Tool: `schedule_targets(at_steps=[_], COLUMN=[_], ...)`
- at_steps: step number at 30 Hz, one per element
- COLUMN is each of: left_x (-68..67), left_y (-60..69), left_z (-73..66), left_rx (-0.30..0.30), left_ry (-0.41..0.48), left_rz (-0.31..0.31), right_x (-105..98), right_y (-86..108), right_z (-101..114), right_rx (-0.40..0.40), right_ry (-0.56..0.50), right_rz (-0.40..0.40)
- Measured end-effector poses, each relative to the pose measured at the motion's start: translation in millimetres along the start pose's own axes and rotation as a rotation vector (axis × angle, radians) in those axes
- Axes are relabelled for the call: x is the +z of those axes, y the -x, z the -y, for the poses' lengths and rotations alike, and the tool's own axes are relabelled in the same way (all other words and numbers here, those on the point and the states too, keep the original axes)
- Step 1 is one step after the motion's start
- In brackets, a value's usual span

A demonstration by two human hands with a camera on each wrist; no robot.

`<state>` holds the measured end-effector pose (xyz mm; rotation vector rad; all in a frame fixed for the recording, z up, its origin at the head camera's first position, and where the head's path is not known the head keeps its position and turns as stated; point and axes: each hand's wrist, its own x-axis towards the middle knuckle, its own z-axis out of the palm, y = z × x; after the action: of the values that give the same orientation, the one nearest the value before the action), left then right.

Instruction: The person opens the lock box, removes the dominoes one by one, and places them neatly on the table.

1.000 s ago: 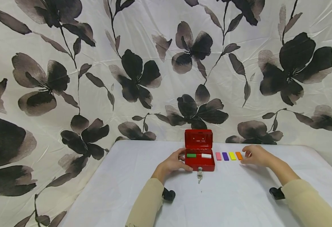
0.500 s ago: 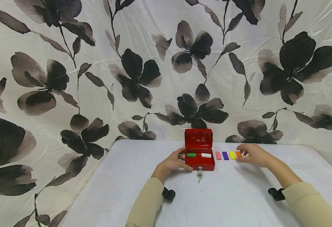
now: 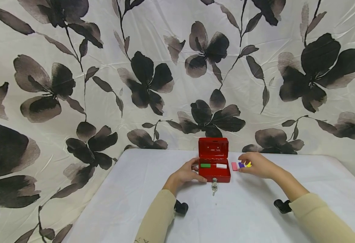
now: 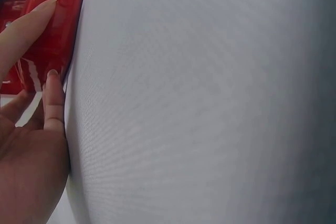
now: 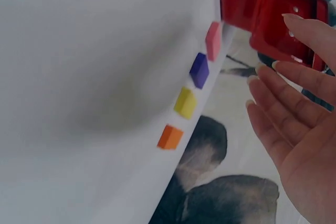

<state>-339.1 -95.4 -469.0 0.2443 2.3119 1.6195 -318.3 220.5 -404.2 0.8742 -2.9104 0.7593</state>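
A red cash box (image 3: 223, 179) stands on the table with its lid up. Inside lie a green block (image 3: 205, 165) and a white block (image 3: 221, 166); a lock with keys (image 3: 214, 186) hangs at the front. My left hand (image 3: 184, 173) grips the box's left front corner, thumb (image 4: 26, 31) on the front and fingers against the side. To the right, my right hand (image 3: 260, 165) hovers over a row of blocks, fingers loosely spread and holding nothing. The pink (image 5: 213, 41), purple (image 5: 199, 70), yellow (image 5: 185, 103) and orange (image 5: 170, 137) blocks lie below it; the head view hides the orange one.
The white-covered table (image 3: 226, 216) extends toward me and to both sides. Behind its far edge hangs a floral cloth (image 3: 171, 87), close to the raised lid. A black wrist camera (image 3: 181, 207) sits on my left wrist, another (image 3: 283, 206) on my right.
My right hand has moved left along the row, from beside the orange block to over the yellow and purple ones. The left hand stays on the box.
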Motion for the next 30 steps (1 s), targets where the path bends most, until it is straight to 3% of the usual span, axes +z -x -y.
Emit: schedule_targets(at_steps=[15,21,30], left_x=[0.4,0.8,0.9], left_y=[0.0,0.4,0.2], left_z=[0.2,0.5,0.2], left_rx=[-0.004,0.003,0.002], left_ry=[0.016,0.016,0.015], left_rz=[-0.003,0.002,0.0], right_x=[19,28,42], right_y=[-28.9,-36.9,-49.9], right_z=[25,26,22], right_rx=[-0.024,0.006,-0.029], right_ry=[-0.036,-0.024,0.031], right_rz=[0.042,0.029,0.033])
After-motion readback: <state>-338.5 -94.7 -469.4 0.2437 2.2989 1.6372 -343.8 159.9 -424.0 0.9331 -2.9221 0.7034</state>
